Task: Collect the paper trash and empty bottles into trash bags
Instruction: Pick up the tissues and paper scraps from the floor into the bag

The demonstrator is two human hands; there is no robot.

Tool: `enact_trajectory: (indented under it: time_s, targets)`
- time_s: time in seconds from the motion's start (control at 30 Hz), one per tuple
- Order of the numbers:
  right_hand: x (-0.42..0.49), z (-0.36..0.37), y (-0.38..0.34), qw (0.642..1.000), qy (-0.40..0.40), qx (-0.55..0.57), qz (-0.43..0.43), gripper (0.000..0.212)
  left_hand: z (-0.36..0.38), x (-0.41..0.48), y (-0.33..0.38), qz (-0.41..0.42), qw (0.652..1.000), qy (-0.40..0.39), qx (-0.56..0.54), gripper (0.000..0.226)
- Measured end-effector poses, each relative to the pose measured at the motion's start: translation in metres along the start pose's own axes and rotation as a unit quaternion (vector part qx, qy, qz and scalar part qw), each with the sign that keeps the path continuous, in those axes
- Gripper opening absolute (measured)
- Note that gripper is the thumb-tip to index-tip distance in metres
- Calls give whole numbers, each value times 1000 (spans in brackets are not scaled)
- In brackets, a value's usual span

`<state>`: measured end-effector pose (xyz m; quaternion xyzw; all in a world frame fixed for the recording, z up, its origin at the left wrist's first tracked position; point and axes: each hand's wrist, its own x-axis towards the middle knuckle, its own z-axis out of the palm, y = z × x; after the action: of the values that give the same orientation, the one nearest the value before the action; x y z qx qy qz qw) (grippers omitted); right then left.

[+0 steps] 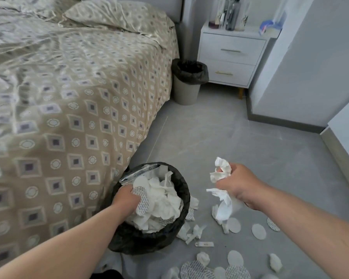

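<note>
Fingers (226,185) of the right hand (238,184) are clenched round a wad of paper (223,206) above the floor (230,137). The bed (69,97) stands left, and the black-lined bin (149,238) sits against it. The left hand (125,196) is sunk into the bin's paper, its grip hidden. Crumpled scraps (191,232) and round discs (258,231) lie beside the bin.

One head-worn wide-angle view, facing forward and down, close above left hand (127,196), right hand (238,184) and bin (182,189) on the floor (230,141), bed (69,97) left, nightstand (232,57) far ahead
</note>
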<state>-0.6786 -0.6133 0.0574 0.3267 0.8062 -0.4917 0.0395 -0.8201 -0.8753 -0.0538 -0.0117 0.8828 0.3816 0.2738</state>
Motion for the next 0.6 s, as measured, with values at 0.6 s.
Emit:
enact_trajectory:
  time_s: [0.6]
  targets:
    - [-4,7,-11,999,-42,5,7,16,-46,-38,95,187,956,-7,225,57]
